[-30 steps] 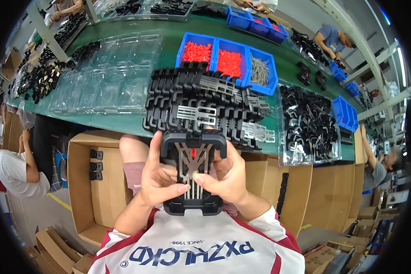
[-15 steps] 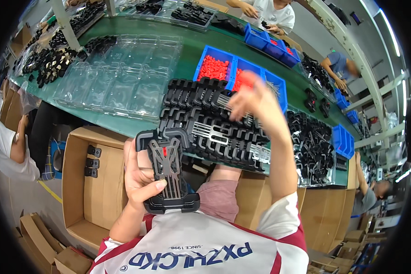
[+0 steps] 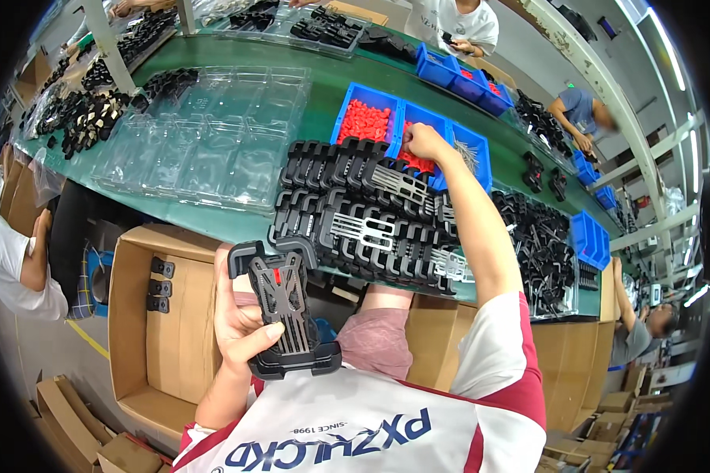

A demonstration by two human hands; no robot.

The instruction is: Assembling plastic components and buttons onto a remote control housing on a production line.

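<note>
My left hand (image 3: pixel 241 335) is closed round a black phone holder (image 3: pixel 285 311), thumb on its silver slotted plate. The holder has thick corner jaws at both ends, and a small red piece shows near the upper end of its plate. My right hand (image 3: pixel 426 143) is down in the middle bay of a blue bin (image 3: pixel 447 120), among small red plastic parts (image 3: pixel 416 160). Its fingers are curled together, tips hidden, so what they pinch cannot be made out. Between my hands, rows of similar black phone holders (image 3: pixel 363 229) are stacked on the green table (image 3: pixel 327 94).
More red parts (image 3: pixel 364 121) fill the bin's left bay; thin metal pins (image 3: pixel 467 154) lie in the right bay. Clear plastic trays (image 3: pixel 205 138) lie left, loose black parts (image 3: pixel 536 244) right. An open cardboard box (image 3: pixel 177 331) stands by my left arm. Co-workers sit around the table.
My right hand has gone from above the stacked holders down into the red parts in the bin's middle bay. My left hand keeps the phone holder nearly in place, shifted slightly.
</note>
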